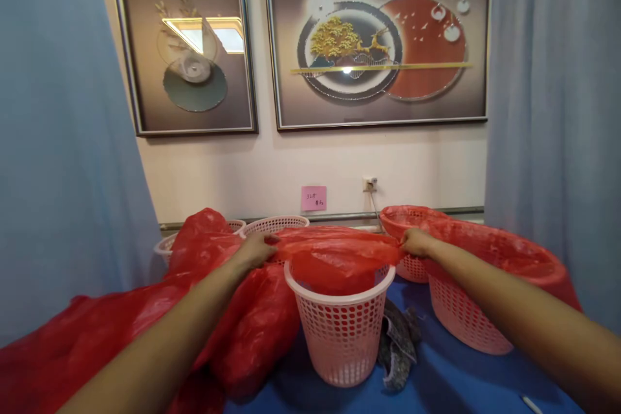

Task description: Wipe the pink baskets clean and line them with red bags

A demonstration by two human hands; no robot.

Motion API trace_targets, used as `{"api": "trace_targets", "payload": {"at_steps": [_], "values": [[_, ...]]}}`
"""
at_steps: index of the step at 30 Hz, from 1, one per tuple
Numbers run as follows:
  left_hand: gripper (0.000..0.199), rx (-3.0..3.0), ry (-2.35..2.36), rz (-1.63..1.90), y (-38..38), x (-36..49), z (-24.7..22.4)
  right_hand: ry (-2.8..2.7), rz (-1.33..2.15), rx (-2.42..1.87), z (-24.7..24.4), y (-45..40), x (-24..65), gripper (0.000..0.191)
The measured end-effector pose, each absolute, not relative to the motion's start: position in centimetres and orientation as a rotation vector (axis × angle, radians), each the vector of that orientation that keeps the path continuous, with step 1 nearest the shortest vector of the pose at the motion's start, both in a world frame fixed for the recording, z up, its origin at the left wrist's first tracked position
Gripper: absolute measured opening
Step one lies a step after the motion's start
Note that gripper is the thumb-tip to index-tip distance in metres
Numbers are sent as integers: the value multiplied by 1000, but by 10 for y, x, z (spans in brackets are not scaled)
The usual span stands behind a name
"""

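Note:
A red plastic bag [334, 249] is stretched between my two hands above a pink perforated basket [339, 336], and part of it hangs down inside. My left hand [257, 249] is closed on the bag's left edge, just beyond the basket's rim. On the other side, my right hand [416, 242] pinches the right edge of the same bag. Loose red plastic bags [257, 323] lie heaped under and beside my left forearm. Below my right forearm stands a larger pink basket [466, 310] with a red liner [524, 255] over its rim.
A smaller lined basket [412, 268] stands at the back right, and another pink basket [274, 225] at the back. A grey cloth [398, 343] and a white pen-like stick [531, 404] lie on the blue tabletop [291, 381]. Blue curtains [553, 110] hang at both sides.

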State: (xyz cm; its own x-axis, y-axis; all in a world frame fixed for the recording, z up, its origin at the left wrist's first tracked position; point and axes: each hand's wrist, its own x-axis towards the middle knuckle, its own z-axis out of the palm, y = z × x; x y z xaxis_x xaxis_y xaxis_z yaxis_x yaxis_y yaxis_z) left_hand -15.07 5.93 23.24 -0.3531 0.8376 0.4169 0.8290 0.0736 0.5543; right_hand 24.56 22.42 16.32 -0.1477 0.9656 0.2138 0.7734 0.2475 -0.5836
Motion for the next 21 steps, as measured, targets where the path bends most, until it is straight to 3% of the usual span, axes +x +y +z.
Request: {"api": "trace_targets", "payload": {"at_steps": [5,8,11,13,17,21], "values": [[30,2217,2251,1275,35,-103,231,-1917,227,-1157,183,196,228,18],[35,2522,1959,1103,20,-77,223,-2028,176,-852,188,169,229,15],[48,2650,1804,958,14,-68,210,-2066,9,-516,176,144,237,26],[43,2690,1793,945,15,-68,201,-2058,-139,-378,161,132,242,34],[45,2785,1763,969,18,-64,186,-2146,-336,-450,138,124,241,44],[49,2854,1791,979,24,-54,175,-2152,-379,-654,135,141,237,29]]}}
